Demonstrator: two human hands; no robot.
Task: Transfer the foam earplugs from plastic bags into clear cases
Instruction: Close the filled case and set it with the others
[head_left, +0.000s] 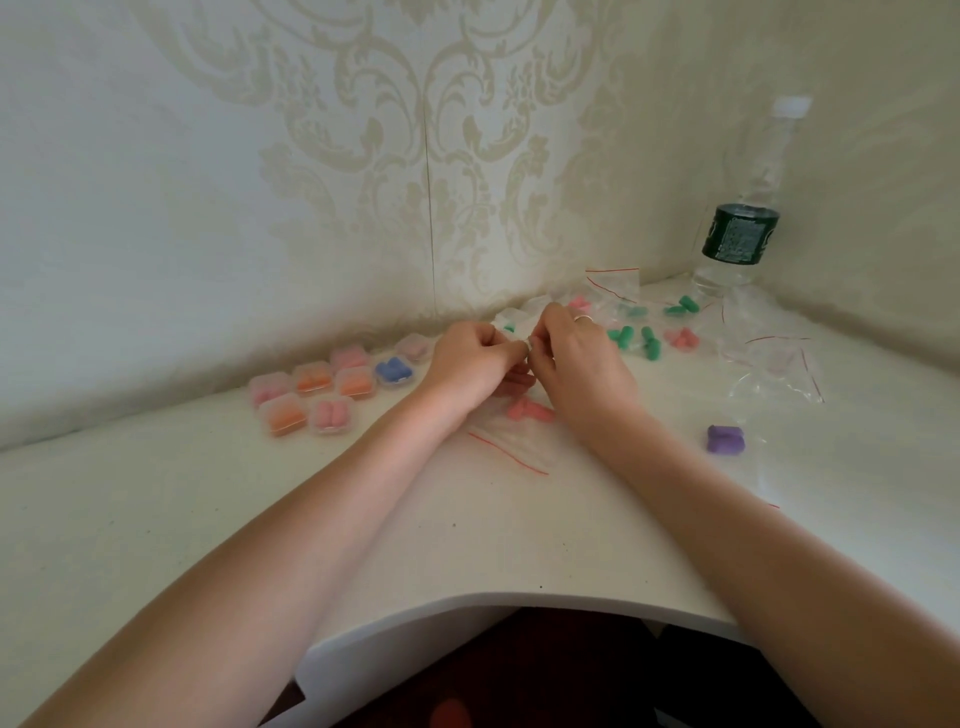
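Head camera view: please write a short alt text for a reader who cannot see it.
Two hands, left hand and right hand, pinch a small clear case over a white table. Filled cases sit left; green earplugs and bags right.

You have eight filled cases (332, 387) toward the table's left edge, one water bottle (740, 228) in its far right corner, two hands (470, 364) at the middle, one purple earplug pair (725, 439) near your right arm, green earplugs too blurred to count.
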